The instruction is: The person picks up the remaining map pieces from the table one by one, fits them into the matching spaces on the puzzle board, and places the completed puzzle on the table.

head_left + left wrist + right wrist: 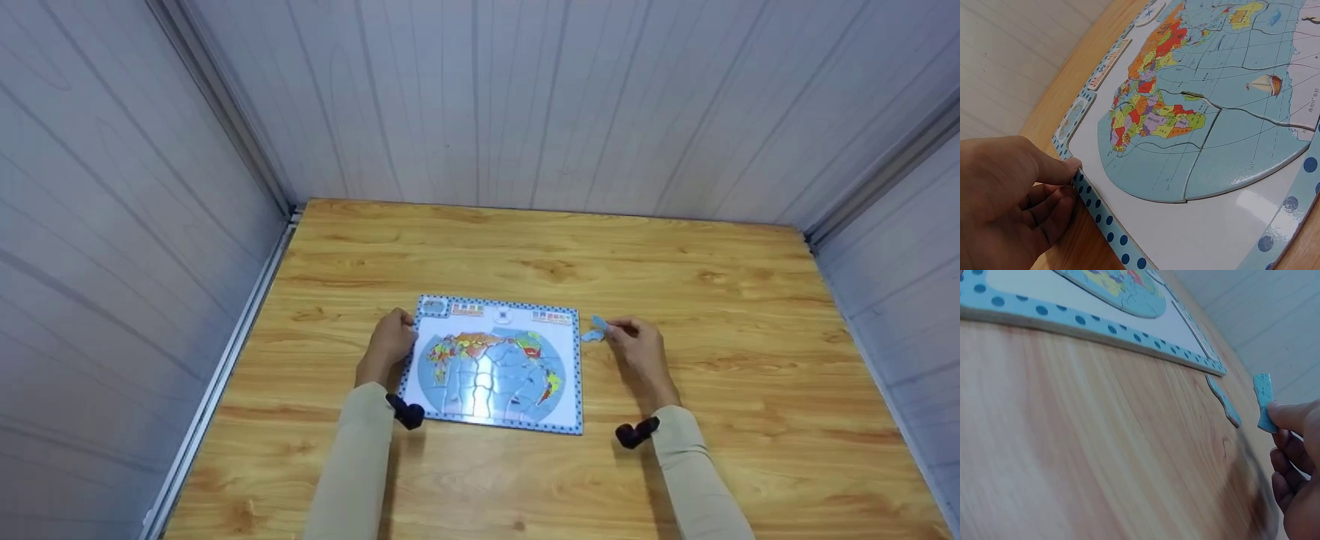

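A world-map jigsaw puzzle board [491, 421] with a dotted blue border lies flat on the table. At its left edge my left hand [388, 343] pinches the border, thumb on top and fingers curled below, as the left wrist view shows. Beyond the right edge, my right hand [640, 351] holds a small light-blue puzzle piece [1265, 402] between thumb and fingers, raised off the table. A second blue puzzle piece [1222, 401] lies on the wood close to the board's upper right corner. Fitted map pieces [1157, 174] fill much of the oval; glare hides part of its middle.
The wood-grain table [750, 337] extends around the board on every side. Pale panel walls [525, 97] enclose it at the back, left and right. A small black device [637, 433] is worn on each wrist.
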`<state>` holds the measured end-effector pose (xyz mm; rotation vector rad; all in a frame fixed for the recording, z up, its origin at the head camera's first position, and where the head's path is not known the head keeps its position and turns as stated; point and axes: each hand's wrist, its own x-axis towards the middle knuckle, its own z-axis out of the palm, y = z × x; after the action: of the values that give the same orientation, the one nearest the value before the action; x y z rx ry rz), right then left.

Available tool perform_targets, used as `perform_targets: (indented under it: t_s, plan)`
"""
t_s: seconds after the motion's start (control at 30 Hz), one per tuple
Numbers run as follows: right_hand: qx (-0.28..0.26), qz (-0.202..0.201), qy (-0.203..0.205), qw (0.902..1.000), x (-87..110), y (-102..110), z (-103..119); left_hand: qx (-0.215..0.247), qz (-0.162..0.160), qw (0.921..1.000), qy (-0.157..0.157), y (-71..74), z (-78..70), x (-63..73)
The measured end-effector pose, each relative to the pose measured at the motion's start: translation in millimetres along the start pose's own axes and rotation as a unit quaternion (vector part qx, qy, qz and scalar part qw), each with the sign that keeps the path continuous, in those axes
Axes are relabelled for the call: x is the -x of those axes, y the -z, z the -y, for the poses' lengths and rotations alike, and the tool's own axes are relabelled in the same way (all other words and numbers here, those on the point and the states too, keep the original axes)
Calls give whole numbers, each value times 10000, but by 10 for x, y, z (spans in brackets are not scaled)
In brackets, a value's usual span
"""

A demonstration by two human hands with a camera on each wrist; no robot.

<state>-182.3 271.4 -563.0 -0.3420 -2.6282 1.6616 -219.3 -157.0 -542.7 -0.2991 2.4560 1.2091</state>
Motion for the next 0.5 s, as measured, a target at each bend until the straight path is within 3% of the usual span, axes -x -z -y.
perform_targets:
  t_s: [0.27,0.5]
  plan:
    - [-121,98,-311,9994,0,-140,87,97,96,9998,109,-27,2,22]
    - [40,99,-142,9998,-50,-265,194,195,-38,9997,116,-6,-32,21]
